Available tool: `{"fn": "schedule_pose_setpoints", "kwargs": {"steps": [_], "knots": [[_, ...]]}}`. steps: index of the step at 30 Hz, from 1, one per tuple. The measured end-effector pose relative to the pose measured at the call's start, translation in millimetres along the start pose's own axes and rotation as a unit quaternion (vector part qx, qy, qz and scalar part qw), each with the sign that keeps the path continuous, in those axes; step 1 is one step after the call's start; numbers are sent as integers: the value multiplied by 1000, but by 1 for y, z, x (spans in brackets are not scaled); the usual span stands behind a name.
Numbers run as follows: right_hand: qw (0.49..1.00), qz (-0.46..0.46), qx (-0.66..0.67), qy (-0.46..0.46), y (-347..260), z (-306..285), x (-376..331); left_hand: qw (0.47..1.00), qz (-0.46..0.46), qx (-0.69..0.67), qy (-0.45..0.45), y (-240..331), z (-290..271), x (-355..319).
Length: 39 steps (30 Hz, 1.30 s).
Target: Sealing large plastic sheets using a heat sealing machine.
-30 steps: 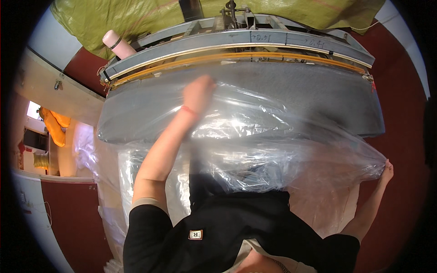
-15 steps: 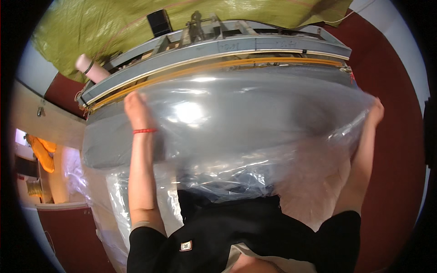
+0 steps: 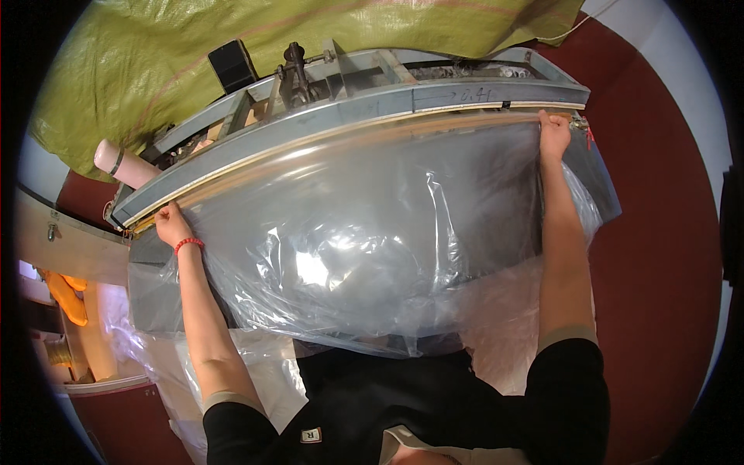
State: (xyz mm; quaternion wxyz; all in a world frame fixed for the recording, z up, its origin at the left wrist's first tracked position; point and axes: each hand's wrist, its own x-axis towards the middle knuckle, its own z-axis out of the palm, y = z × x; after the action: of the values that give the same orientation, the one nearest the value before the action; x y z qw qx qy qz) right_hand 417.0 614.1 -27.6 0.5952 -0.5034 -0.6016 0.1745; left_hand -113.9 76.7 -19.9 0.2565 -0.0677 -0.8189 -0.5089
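Left hand [image 3: 170,225] pinches the near-left corner of a clear plastic sheet [image 3: 349,240] against the long grey machine bar [image 3: 349,116]; right hand [image 3: 553,133] grips the sheet's far-right corner at the same bar, the two hands well apart. Sheet lies stretched between them over the grey table [image 3: 155,310], slack and crumpled toward the body. Green tarpaulin [image 3: 232,39] sits behind the machine; a pink roll [image 3: 124,163] lies just beyond the left hand.

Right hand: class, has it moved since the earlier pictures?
Yes. The right hand has gone up and forward, from the plastic sheet's lower right edge to the machine's long bar.
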Motion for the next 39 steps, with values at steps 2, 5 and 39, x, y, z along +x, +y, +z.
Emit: {"fn": "schedule_pose_setpoints", "kwargs": {"steps": [2, 5, 39], "knots": [[1000, -1, -26, 11, 6, -3, 5, 1000, -3, 13, 11, 6, 5, -2], [985, 117, 126, -25, -22, -7, -1, 996, -63, -53, 39, -17, -7, 10], [631, -362, 381, -571, -377, -10, -294, 835, -5, -291, -467, 193, -195, -127]]}}
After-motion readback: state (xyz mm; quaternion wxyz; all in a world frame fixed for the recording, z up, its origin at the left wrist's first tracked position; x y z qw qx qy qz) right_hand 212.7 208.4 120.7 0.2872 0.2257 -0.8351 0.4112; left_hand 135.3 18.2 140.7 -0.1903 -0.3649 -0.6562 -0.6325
